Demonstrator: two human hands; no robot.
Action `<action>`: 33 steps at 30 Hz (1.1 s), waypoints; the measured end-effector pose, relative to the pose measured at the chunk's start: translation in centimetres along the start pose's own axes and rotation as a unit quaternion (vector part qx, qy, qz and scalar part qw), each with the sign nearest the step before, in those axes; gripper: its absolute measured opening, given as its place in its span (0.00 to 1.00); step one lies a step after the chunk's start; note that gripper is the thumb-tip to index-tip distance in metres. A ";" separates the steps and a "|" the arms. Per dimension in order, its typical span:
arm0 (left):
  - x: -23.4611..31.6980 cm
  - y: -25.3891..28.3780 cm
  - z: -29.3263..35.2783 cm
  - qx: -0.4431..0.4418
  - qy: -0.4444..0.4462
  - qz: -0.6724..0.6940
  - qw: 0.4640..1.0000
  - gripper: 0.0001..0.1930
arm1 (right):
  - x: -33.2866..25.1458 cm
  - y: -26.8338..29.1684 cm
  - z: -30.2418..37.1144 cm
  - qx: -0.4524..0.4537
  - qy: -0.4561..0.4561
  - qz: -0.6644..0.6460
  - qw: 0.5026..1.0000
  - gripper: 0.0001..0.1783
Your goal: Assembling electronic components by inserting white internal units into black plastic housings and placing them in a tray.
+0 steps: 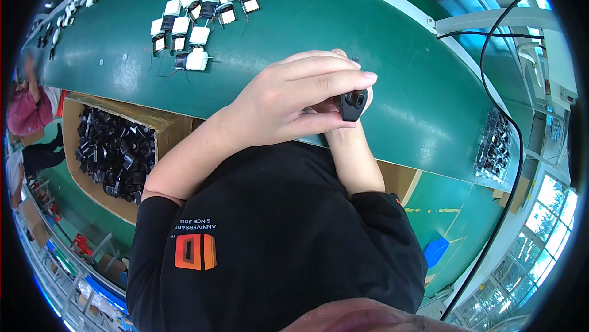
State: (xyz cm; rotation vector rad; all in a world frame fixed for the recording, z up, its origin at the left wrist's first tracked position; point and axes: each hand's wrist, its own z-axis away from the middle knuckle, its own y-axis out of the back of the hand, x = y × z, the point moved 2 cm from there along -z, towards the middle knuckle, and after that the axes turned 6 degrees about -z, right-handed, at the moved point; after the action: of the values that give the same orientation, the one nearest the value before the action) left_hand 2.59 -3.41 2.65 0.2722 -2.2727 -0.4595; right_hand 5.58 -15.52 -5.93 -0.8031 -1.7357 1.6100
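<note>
In front of my chest, over the near edge of the green bench [331, 19], both my hands are close together around a black plastic part [352, 108]. My left hand [288, 89] is closed on it, with the fingers over the top and the thumb along its near end. A round opening shows in the part's end facing me. Behind it lies my right hand [369, 104], which seems wrapped round the part from the far side. The left hand hides most of the right hand's fingers and much of the part.
Several white-and-black motor units [199, 34] with thin wires lie at the bench's far left. A cardboard box [175, 126] of black parts [116, 154] stands at my left. Small dark parts [494, 148] lie at the right end, near a black cable [519, 142]. Another person [30, 111] works far left.
</note>
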 end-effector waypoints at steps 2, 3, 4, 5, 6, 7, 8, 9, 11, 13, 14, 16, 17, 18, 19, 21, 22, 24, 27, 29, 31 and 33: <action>0.1 0.0 -0.1 0.005 0.001 -0.001 1.000 0.28 | -0.5 0.4 -0.3 -0.035 -0.013 0.024 0.999 0.15; 0.1 -0.1 -0.1 0.002 0.003 -0.002 1.000 0.28 | -0.6 0.4 -0.4 -0.071 -0.026 0.049 0.996 0.15; 0.2 -0.2 0.0 -0.002 0.006 -0.004 1.000 0.28 | -0.5 0.4 -0.4 -0.071 -0.026 0.049 0.996 0.15; 0.1 -0.2 0.0 -0.002 0.006 -0.004 1.000 0.28 | -0.4 0.3 -0.5 -0.079 -0.023 0.038 0.996 0.15; 0.0 -0.2 0.0 -0.006 -0.005 -0.004 1.000 0.28 | -0.4 0.2 -0.5 -0.088 -0.019 0.028 0.996 0.16; -0.1 -0.2 0.1 -0.009 -0.016 -0.003 1.000 0.28 | -0.3 0.0 -0.5 -0.089 -0.019 0.028 0.995 0.16; -0.1 -0.2 0.0 -0.009 -0.016 -0.004 1.000 0.28 | -0.3 -0.2 -0.3 -0.069 -0.017 0.035 0.997 0.17; -0.1 -0.1 0.0 -0.007 -0.019 -0.001 1.000 0.28 | -0.3 -0.3 -0.3 -0.050 -0.015 0.042 0.998 0.18; 0.0 -0.1 0.1 -0.005 -0.022 0.001 1.000 0.28 | -0.4 -0.3 -0.2 -0.053 -0.017 0.046 0.997 0.18; 0.0 -0.2 0.1 -0.007 0.001 -0.009 1.000 0.27 | -0.4 -0.3 -0.2 -0.056 -0.019 0.049 0.997 0.19; 0.0 -0.1 0.2 -0.007 0.001 -0.010 1.000 0.27 | -0.3 -0.1 -0.1 -0.040 -0.012 0.042 0.998 0.18; 0.0 -0.1 0.2 -0.013 -0.021 -0.021 0.999 0.28 | -0.3 0.2 0.0 -0.023 -0.005 0.035 0.999 0.18; 0.0 -0.1 0.2 -0.013 -0.021 -0.021 0.999 0.28 | -0.3 0.2 0.0 -0.033 -0.010 0.034 0.999 0.18; 0.1 0.0 0.1 -0.012 -0.022 -0.023 0.999 0.28 | -0.3 0.2 0.1 -0.043 -0.015 0.032 0.998 0.18; 0.2 0.0 0.1 -0.011 -0.022 -0.026 0.999 0.28 | -0.3 0.3 0.1 -0.043 -0.016 0.031 0.998 0.18; 0.3 -0.1 0.3 -0.008 -0.014 -0.030 0.999 0.27 | -0.3 0.4 0.1 -0.007 -0.004 0.049 0.999 0.18; 0.3 -0.1 0.3 -0.005 -0.007 -0.034 0.999 0.26 | -0.2 0.5 0.1 -0.007 -0.005 0.049 0.999 0.18; 0.3 0.0 0.3 -0.009 -0.004 -0.035 0.999 0.26 | 0.0 0.6 0.0 -0.016 0.010 0.046 0.999 0.19; 0.1 -0.1 0.4 -0.010 -0.002 -0.032 0.999 0.26 | 0.0 0.6 0.0 -0.005 -0.003 0.045 0.999 0.19; 0.0 -0.1 0.5 -0.007 -0.003 -0.028 1.000 0.26 | 0.0 0.6 0.0 0.003 -0.001 0.039 0.999 0.20; -0.2 -0.2 0.7 -0.009 0.009 -0.015 1.000 0.26 | -0.1 1.0 -0.1 0.009 0.002 0.033 0.999 0.21; -0.6 -0.3 0.8 -0.033 0.000 -0.042 0.999 0.25 | -0.4 1.3 -0.2 -0.130 -0.027 0.056 0.990 0.26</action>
State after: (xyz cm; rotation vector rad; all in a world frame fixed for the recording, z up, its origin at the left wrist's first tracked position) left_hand 2.42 -3.31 1.68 0.3355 -2.2480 -0.5778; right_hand 6.01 -15.64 -7.20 -1.0032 -1.9977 1.5065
